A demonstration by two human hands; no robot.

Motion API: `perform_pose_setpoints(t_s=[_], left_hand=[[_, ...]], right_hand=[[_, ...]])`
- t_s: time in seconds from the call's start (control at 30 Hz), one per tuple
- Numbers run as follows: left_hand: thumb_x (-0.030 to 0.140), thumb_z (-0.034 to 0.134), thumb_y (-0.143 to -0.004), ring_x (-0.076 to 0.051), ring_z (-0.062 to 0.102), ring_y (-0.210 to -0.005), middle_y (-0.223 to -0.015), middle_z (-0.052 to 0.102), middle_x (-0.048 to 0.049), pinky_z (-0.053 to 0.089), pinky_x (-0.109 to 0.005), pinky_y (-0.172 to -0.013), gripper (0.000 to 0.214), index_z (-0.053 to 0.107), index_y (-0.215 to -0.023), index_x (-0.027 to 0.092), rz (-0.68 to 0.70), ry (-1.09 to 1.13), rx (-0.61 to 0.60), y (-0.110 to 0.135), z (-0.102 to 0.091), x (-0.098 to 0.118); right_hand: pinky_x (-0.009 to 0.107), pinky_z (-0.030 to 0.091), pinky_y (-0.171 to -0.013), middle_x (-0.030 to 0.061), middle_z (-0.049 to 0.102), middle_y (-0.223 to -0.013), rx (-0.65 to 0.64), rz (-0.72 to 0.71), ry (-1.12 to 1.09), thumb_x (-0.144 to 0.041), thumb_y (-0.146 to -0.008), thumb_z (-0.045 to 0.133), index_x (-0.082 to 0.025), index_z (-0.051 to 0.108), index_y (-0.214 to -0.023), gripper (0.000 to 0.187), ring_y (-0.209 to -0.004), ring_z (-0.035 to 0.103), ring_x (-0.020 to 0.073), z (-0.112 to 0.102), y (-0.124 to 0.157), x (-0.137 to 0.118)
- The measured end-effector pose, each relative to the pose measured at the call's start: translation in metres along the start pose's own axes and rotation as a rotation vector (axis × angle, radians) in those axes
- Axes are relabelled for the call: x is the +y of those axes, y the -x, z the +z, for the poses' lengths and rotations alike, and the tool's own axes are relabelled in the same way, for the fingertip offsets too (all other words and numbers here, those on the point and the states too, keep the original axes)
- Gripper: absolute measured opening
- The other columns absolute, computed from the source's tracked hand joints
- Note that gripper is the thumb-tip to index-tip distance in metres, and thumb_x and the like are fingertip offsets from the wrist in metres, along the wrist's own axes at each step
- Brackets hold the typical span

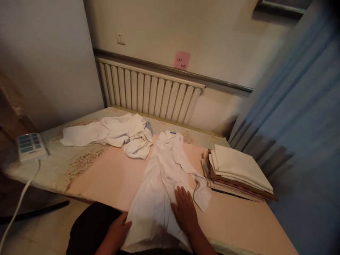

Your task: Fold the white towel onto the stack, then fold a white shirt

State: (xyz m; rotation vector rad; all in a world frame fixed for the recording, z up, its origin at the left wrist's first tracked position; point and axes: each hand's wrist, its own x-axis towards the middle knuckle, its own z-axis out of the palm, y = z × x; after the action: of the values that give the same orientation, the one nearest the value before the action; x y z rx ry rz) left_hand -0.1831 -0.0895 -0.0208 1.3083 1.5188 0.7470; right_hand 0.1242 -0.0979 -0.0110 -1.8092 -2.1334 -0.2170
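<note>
A long white coat (148,209) lies lengthwise on the pink table cover, its collar with a dark blue label pointing at the wall. One sleeve (202,193) bends out to the right, and creases run along the front. My right hand (185,209) rests flat on the lower right part of the coat with fingers outstretched. At the coat's lower left edge, by the table's front, my left hand (119,226) has its thumb and fingers closed on the fabric.
Crumpled white garment (114,131) at back left. A stack of folded cloth (240,166) lies to the right, beside a blue curtain (292,141). A white power strip (32,147) with a cable sits at the left corner. A radiator (148,88) stands behind the table.
</note>
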Motion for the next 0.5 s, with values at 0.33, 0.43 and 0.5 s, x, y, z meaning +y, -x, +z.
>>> perform_pose_setpoints(t_s=[0.33,0.43,0.5], left_hand=[[0.027,0.049,-0.072,-0.024,0.067,-0.085,-0.09,0.072,-0.0044,0.05,-0.032,-0.078,0.029,0.065,-0.095,0.019,0.068,-0.234,0.074,0.009,0.002,-0.012],[0.033,0.043,-0.082,-0.026,0.063,-0.1,-0.107,0.068,-0.0078,0.048,-0.039,-0.09,0.036,0.061,-0.11,0.02,0.24,-0.408,0.224,0.02,0.0,-0.005],[0.036,0.041,-0.085,-0.028,0.057,-0.11,-0.118,0.062,-0.0112,0.044,-0.045,-0.097,0.038,0.059,-0.114,0.018,0.393,-0.531,0.34,0.02,0.002,-0.001]], right_hand=[[0.047,0.025,-0.114,0.0085,0.046,-0.143,0.043,-0.006,-0.011,-0.036,-0.092,0.048,-0.017,0.05,-0.134,0.046,-0.137,0.034,0.0261,-0.001,-0.001,0.0],[0.047,0.026,-0.114,0.008,0.047,-0.143,0.04,0.003,-0.017,-0.035,-0.091,0.05,-0.017,0.051,-0.134,0.046,-0.137,0.035,0.0263,-0.002,-0.001,0.0],[0.046,0.026,-0.114,0.0077,0.047,-0.143,0.039,0.011,-0.019,-0.035,-0.091,0.05,-0.018,0.051,-0.134,0.046,-0.137,0.035,0.0263,-0.002,-0.001,0.0]])
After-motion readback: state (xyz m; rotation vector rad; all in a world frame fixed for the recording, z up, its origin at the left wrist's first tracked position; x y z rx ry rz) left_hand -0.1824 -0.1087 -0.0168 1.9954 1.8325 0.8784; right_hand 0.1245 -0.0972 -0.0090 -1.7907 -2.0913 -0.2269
